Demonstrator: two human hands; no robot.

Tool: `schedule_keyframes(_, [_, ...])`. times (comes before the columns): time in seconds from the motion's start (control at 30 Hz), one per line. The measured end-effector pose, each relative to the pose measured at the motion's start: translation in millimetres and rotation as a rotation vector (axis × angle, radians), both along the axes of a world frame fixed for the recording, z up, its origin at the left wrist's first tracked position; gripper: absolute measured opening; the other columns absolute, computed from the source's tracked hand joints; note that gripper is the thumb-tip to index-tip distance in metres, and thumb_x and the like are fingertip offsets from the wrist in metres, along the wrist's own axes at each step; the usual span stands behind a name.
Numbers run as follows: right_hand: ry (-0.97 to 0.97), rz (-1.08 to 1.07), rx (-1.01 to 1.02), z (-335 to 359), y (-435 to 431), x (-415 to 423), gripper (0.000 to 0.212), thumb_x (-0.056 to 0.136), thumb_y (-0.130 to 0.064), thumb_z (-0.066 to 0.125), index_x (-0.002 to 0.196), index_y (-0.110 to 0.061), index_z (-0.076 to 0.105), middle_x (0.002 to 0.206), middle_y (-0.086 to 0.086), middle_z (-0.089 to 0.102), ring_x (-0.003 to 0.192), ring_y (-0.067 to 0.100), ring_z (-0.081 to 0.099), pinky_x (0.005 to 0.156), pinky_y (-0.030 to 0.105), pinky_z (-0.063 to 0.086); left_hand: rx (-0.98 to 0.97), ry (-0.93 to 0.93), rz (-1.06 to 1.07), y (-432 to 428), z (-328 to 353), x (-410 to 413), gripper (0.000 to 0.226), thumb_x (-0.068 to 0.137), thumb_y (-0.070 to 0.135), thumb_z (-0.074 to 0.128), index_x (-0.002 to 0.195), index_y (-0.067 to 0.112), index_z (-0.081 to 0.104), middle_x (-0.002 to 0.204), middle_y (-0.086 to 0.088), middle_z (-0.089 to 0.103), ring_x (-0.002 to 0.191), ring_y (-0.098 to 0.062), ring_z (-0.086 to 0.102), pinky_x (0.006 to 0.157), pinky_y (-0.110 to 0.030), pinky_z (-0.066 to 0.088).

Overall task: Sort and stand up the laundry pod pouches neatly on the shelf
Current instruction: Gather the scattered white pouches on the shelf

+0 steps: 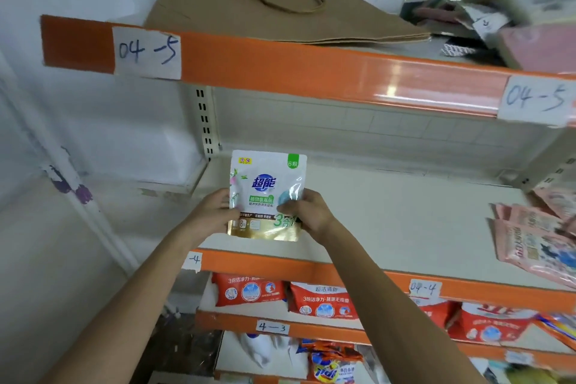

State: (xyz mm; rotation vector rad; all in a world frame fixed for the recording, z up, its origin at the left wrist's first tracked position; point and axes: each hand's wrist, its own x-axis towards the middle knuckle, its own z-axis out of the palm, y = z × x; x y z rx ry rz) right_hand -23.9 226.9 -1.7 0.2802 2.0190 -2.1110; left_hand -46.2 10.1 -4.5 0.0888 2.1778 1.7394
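A white and gold laundry pod pouch (266,184) with blue lettering stands upright near the left front of the cream shelf (389,221). My left hand (215,212) grips its left edge and my right hand (307,212) grips its right edge, thumb on the front. Several pink pouches (536,237) lie flat in a loose heap at the shelf's right end.
The shelf's front edge is an orange strip (343,271) labelled 04-4. Above runs another orange strip (280,65) labelled 04-5, with a brown paper bag (280,15) and clutter on that shelf. Red detergent bags (321,299) fill the lower shelves. A white wall stands at the left.
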Motion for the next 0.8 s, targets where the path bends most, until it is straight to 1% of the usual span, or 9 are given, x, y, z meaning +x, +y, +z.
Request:
schedule_keyframes(0.1, [0.024, -0.052, 0.04, 9.4, 24.9, 14.1, 0.021, 0.082, 0.008, 0.061, 0.095, -0.007, 0.064, 0.099, 0.013, 0.07, 0.09, 0.031, 0.068, 0.085, 0.044, 0.057, 0.079, 0.013, -0.009, 29.7, 1.4, 2.7, 0.024, 0.093, 0.01, 0.06, 0.115, 0.016, 0.063, 0.107, -0.007, 0.072, 0.094, -0.025, 0.07, 0.074, -0.04, 0.059])
schedule_keyframes(0.17, [0.041, -0.097, 0.076, 18.4, 43.8, 25.9, 0.019, 0.084, 0.007, 0.059, 0.089, -0.011, 0.061, 0.089, 0.006, 0.067, 0.081, 0.023, 0.065, 0.076, 0.037, 0.056, 0.12, 0.035, -0.061, 52.0, 1.7, 2.4, 0.024, 0.093, 0.015, 0.061, 0.116, 0.016, 0.064, 0.109, -0.008, 0.072, 0.096, -0.028, 0.07, 0.075, -0.04, 0.058])
schedule_keyframes(0.27, [0.07, -0.193, 0.118, 28.6, 78.2, 45.4, 0.02, 0.085, 0.005, 0.058, 0.1, -0.008, 0.057, 0.091, 0.006, 0.064, 0.079, 0.021, 0.063, 0.069, 0.029, 0.054, 0.155, 0.053, -0.162, 93.9, 3.7, -0.4, 0.03, 0.091, 0.017, 0.062, 0.122, 0.014, 0.063, 0.114, -0.008, 0.071, 0.099, -0.029, 0.069, 0.074, -0.039, 0.06])
schedule_keyframes(0.33, [0.084, -0.274, 0.145, 31.4, 104.5, 61.9, 0.02, 0.084, 0.005, 0.059, 0.099, -0.008, 0.055, 0.097, 0.013, 0.063, 0.085, 0.026, 0.062, 0.072, 0.033, 0.054, 0.167, 0.042, -0.199, 126.9, 5.5, 2.2, 0.032, 0.091, 0.015, 0.062, 0.123, 0.013, 0.062, 0.115, -0.009, 0.07, 0.098, -0.029, 0.069, 0.071, -0.035, 0.061])
schedule_keyframes(0.47, [0.117, -0.435, 0.233, 33.4, 164.5, 108.9, 0.023, 0.079, 0.008, 0.059, 0.075, -0.015, 0.057, 0.091, 0.021, 0.064, 0.082, 0.029, 0.061, 0.083, 0.051, 0.053, 0.185, 0.025, -0.309, 203.0, 15.7, 28.8, 0.024, 0.091, 0.011, 0.062, 0.114, 0.015, 0.065, 0.109, -0.004, 0.072, 0.094, -0.026, 0.07, 0.067, -0.029, 0.06])
schedule_keyframes(0.6, [0.099, -0.61, 0.211, 33.6, 222.4, 170.1, 0.017, 0.082, 0.004, 0.06, 0.086, -0.012, 0.057, 0.097, 0.015, 0.064, 0.09, 0.031, 0.064, 0.089, 0.048, 0.054, 0.181, 0.004, -0.447, 280.9, 25.3, 67.9, 0.02, 0.091, 0.012, 0.063, 0.109, 0.019, 0.065, 0.109, -0.001, 0.072, 0.094, -0.021, 0.07, 0.076, -0.031, 0.059])
schedule_keyframes(0.67, [0.092, -0.701, 0.21, 35.2, 251.2, 204.9, 0.017, 0.078, -0.001, 0.064, 0.093, -0.008, 0.06, 0.103, 0.016, 0.067, 0.097, 0.035, 0.066, 0.091, 0.05, 0.054, 0.19, -0.019, -0.507, 322.9, 28.6, 92.9, 0.019, 0.091, 0.011, 0.063, 0.108, 0.019, 0.066, 0.107, 0.001, 0.072, 0.087, -0.016, 0.071, 0.071, -0.027, 0.059])
schedule_keyframes(0.73, [0.085, -0.793, 0.217, 39.0, 277.9, 242.5, 0.025, 0.077, 0.001, 0.063, 0.102, -0.002, 0.061, 0.108, 0.021, 0.068, 0.101, 0.038, 0.065, 0.092, 0.05, 0.053, 0.195, -0.035, -0.569, 363.5, 31.7, 120.5, 0.023, 0.09, 0.009, 0.063, 0.112, 0.015, 0.064, 0.105, -0.003, 0.072, 0.079, -0.013, 0.072, 0.065, -0.023, 0.059])
schedule_keyframes(0.8, [0.078, -0.877, 0.218, 39.3, 306.6, 285.4, 0.026, 0.08, 0.007, 0.06, 0.106, 0.003, 0.06, 0.111, 0.025, 0.067, 0.1, 0.036, 0.065, 0.094, 0.049, 0.052, 0.205, -0.055, -0.647, 402.6, 33.2, 154.1, 0.028, 0.09, 0.006, 0.063, 0.117, 0.008, 0.062, 0.107, -0.01, 0.071, 0.082, -0.018, 0.072, 0.069, -0.027, 0.06])
